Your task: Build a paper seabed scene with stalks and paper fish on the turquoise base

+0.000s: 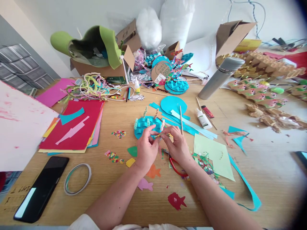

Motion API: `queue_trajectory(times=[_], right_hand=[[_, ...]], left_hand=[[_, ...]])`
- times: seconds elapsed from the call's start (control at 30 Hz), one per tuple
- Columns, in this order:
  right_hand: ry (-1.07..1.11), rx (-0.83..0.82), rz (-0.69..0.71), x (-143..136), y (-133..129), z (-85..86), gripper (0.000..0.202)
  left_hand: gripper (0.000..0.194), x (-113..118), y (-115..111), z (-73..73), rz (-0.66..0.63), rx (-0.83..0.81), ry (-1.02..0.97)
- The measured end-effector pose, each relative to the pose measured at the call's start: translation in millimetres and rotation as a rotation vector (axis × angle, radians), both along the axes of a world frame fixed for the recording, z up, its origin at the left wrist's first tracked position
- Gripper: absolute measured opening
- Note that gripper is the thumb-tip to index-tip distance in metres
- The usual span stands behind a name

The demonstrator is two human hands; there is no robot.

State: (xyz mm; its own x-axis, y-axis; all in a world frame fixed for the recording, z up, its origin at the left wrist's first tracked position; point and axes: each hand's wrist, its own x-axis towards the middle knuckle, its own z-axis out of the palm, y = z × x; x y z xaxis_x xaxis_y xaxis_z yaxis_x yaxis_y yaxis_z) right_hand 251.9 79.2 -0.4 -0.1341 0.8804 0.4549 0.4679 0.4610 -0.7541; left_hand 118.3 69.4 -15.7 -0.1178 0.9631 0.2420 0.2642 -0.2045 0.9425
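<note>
Fingertips of my left hand (148, 145) and my right hand (176, 143) meet over a small yellow paper piece (165, 135), pinched between them; its shape is mostly hidden. Just beyond them lies a blue paper disc (139, 132) with wavy paper strips and upright curled pieces. Red-handled pliers or scissors (176, 167) lie partly under my right hand. Around my left hand are a green paper shape (132, 151), a yellow one (130, 162), an orange fish cutout (154, 172) and a pink fish cutout (145, 184). A red fish cutout (177, 201) lies nearer me.
At left are stacked coloured paper (72, 127), a phone (42, 188) and a tape roll (78, 179). Beyond stand a glue bottle (203, 119) and a tilted-looking grey flask (219, 80). Confetti piles (118, 134), blue strips (196, 127) and a pale green sheet (213, 156) lie nearby.
</note>
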Motion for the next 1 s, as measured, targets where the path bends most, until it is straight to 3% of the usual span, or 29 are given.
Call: queue_trajectory(times=[0.37,0.63,0.87,1.0], right_hand=[[-0.049,0.007,-0.006,-1.1,-0.9,1.0,0.008],[-0.019,0.033,-0.054,5.5,-1.5,5.2,0.025],[0.074,0.068,-0.219,17.4,-1.0,15.6,0.030],[0.168,0.112,-0.268,22.5,1.0,26.9,0.030]], left_hand=[[0.038,-1.2,0.9,0.2,0.019,0.023,0.035],[0.040,-2.0,1.5,2.2,0.015,0.047,0.047],[0.046,-1.1,-4.9,12.2,-0.007,0.085,0.062],[0.052,-7.6,-7.5,26.8,0.035,0.098,0.059]])
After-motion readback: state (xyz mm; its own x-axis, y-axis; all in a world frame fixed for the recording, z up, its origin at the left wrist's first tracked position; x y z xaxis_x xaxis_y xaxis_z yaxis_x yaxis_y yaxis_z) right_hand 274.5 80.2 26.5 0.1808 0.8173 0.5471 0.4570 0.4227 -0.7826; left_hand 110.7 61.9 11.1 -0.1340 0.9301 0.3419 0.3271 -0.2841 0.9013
